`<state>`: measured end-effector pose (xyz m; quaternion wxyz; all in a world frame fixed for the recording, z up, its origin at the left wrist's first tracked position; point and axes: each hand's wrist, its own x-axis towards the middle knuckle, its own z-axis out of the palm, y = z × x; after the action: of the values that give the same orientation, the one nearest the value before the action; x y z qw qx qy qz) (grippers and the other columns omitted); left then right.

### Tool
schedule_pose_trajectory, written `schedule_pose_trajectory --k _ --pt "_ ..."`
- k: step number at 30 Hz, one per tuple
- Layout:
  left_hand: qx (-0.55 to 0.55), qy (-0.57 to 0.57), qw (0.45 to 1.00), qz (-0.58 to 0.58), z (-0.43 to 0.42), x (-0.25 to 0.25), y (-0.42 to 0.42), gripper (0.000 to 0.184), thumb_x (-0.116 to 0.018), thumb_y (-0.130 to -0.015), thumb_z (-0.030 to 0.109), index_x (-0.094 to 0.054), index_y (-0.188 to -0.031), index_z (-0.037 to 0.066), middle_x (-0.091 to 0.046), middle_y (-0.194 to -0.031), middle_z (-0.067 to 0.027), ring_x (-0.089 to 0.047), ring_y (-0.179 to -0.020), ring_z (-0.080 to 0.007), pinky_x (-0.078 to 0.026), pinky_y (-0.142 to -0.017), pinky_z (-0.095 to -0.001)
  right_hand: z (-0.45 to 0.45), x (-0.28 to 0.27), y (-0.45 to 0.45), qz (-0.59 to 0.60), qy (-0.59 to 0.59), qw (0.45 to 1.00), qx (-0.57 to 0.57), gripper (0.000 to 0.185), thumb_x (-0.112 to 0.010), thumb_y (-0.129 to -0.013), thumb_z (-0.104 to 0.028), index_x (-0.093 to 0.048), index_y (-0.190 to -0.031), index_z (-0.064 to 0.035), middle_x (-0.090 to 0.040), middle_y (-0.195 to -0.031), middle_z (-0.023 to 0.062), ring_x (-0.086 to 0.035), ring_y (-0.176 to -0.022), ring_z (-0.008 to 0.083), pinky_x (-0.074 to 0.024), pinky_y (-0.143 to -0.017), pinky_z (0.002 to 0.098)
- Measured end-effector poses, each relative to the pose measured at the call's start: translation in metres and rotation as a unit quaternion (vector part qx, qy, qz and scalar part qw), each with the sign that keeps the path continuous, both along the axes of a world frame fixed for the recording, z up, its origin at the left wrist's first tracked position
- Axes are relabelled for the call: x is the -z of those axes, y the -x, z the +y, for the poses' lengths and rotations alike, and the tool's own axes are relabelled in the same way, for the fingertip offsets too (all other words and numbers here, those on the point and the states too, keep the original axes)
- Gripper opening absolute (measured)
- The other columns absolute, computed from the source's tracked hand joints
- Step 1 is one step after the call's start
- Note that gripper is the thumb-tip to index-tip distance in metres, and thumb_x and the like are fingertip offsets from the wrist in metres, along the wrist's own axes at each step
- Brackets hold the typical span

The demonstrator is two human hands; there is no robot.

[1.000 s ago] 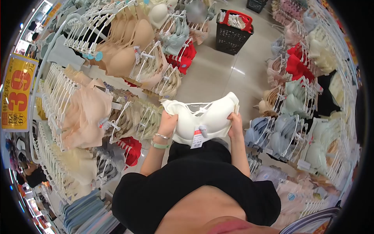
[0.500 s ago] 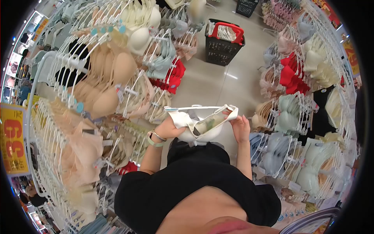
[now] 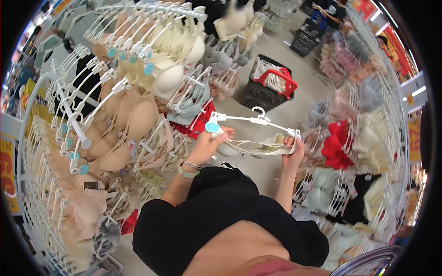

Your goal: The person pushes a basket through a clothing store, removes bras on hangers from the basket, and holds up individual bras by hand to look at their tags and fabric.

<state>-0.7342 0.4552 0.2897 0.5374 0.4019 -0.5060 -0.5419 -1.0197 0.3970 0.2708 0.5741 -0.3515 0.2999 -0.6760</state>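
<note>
A white bra [image 3: 258, 148] hangs from a white clip hanger [image 3: 260, 120] held out over the aisle. My left hand [image 3: 209, 145] grips the bra's left end, just below a round blue tag [image 3: 212, 126] at the hanger's left clip. Around the right end, below the other clip, my right hand [image 3: 292, 154] is closed. The hanger's hook points up and away from me. Beyond it on the floor stands a black basket [image 3: 267, 93] with a red handle, with white hangers in it.
Racks of beige bras [image 3: 122, 119] and cream bras [image 3: 184, 50] fill the left side. On the right hang red bras [image 3: 337, 145] and pale green ones [image 3: 320, 188]. Farther off, a person [image 3: 334, 11] is beside another black basket [image 3: 306, 39].
The bra has turned so its hanger now shows on top, and my right hand has closed on its end. The view has shifted, bringing the left racks closer and a person into sight.
</note>
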Motion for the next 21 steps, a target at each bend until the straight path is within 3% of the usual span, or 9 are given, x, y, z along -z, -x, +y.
schedule_pose_trajectory --k 2,3,7,10,13,14,17,19,21 --pt "-0.061 -0.042 0.996 0.053 -0.005 0.011 -0.006 0.024 -0.045 -0.092 0.016 -0.055 -0.102 -0.003 -0.06 -0.102 -0.0115 -0.058 -0.083 -0.0125 -0.044 -0.078 -0.0287 -0.013 -0.009 -0.01 -0.002 0.004 1.0 -0.003 0.026 -0.05 -0.081 -0.017 -0.055 -0.067 0.0039 -0.053 -0.064 0.0107 -0.049 -0.069 0.0194 -0.039 -0.066 0.029" --pt "-0.127 0.022 0.992 0.007 -0.009 0.013 -0.003 0.029 -0.037 -0.095 0.021 -0.049 -0.106 -0.004 -0.062 -0.074 -0.0088 -0.059 -0.075 -0.0144 -0.044 -0.076 -0.0279 -0.019 -0.013 -0.015 0.022 0.002 1.0 0.012 0.024 -0.052 -0.08 -0.016 -0.056 -0.069 0.0048 -0.055 -0.068 0.0109 -0.05 -0.069 0.0177 -0.0394 -0.066 0.0278" --pt "-0.178 -0.022 0.978 0.104 -0.011 0.01 -0.001 0.026 -0.038 -0.094 0.014 -0.039 -0.113 -0.003 -0.051 -0.061 -0.0067 -0.052 -0.057 -0.0144 -0.044 -0.066 -0.0268 -0.056 -0.011 -0.025 0.037 0.033 0.998 -0.025 0.019 -0.054 -0.078 -0.012 -0.06 -0.075 0.0062 -0.058 -0.078 0.0109 -0.051 -0.069 0.0142 -0.0404 -0.064 0.0248" --pt "-0.206 -0.008 0.976 0.07 -0.018 0.002 -0.015 0.023 -0.038 -0.093 0.01 -0.04 -0.112 -0.003 -0.05 -0.061 -0.0067 -0.051 -0.056 -0.0133 -0.043 -0.063 -0.0258 -0.093 -0.02 -0.053 0.02 0.038 0.997 -0.056 0.014 -0.055 -0.08 -0.012 -0.055 -0.076 0.0012 -0.056 -0.074 0.01 -0.05 -0.064 0.014 -0.0403 -0.059 0.0242" --pt "-0.272 0.014 0.961 0.055 -0.023 0.0 -0.023 0.025 -0.034 -0.094 0.016 -0.041 -0.11 -0.002 -0.049 -0.063 -0.0052 -0.048 -0.057 -0.0117 -0.041 -0.063 -0.0255 -0.136 -0.028 -0.076 -0.02 0.024 0.981 -0.192 0.021 -0.056 -0.083 -0.009 -0.036 -0.078 -0.0106 -0.052 -0.068 0.007 -0.049 -0.055 0.0128 -0.0388 -0.049 0.0237" --pt "-0.293 0.029 0.955 0.048 -0.024 -0.003 -0.024 0.027 -0.034 -0.095 0.019 -0.041 -0.111 -0.001 -0.048 -0.065 -0.0037 -0.047 -0.058 -0.0104 -0.041 -0.065 -0.025 -0.148 -0.033 -0.087 -0.022 0.026 0.98 -0.195 0.015 -0.056 -0.084 -0.006 -0.042 -0.089 -0.0078 -0.053 -0.069 0.0069 -0.049 -0.056 0.0125 -0.0395 -0.05 0.024" --pt "-0.373 0.056 0.926 0.008 -0.04 -0.026 -0.022 0.03 -0.031 -0.096 0.024 -0.047 -0.102 -0.001 -0.052 -0.066 -0.0038 -0.048 -0.062 -0.0096 -0.04 -0.067 -0.025 -0.185 -0.062 -0.12 -0.001 0.051 0.975 -0.217 0.027 -0.056 -0.085 -0.007 -0.045 -0.109 -0.0024 -0.055 -0.072 0.008 -0.049 -0.057 0.0123 -0.0399 -0.052 0.0238" --pt "-0.429 0.078 0.9 -0.027 -0.059 -0.042 -0.019 0.029 -0.034 -0.096 0.023 -0.051 -0.093 -0.001 -0.054 -0.066 -0.0033 -0.05 -0.065 -0.0083 -0.04 -0.068 -0.0236 -0.221 -0.072 -0.131 0.022 0.068 0.966 -0.249 0.022 -0.055 -0.086 -0.008 -0.047 -0.106 -0.0026 -0.055 -0.071 0.007 -0.048 -0.056 0.0117 -0.0389 -0.052 0.023" --pt "-0.453 0.088 0.885 -0.058 -0.074 -0.056 -0.019 0.027 -0.034 -0.096 0.021 -0.05 -0.095 0.0 -0.055 -0.067 -0.0045 -0.05 -0.065 -0.0091 -0.04 -0.066 -0.0243 -0.246 -0.085 -0.148 0.043 0.083 0.961 -0.261 0.014 -0.053 -0.087 -0.01 -0.051 -0.098 -0.0015 -0.055 -0.069 0.0064 -0.046 -0.055 0.0107 -0.0373 -0.052 0.0219"
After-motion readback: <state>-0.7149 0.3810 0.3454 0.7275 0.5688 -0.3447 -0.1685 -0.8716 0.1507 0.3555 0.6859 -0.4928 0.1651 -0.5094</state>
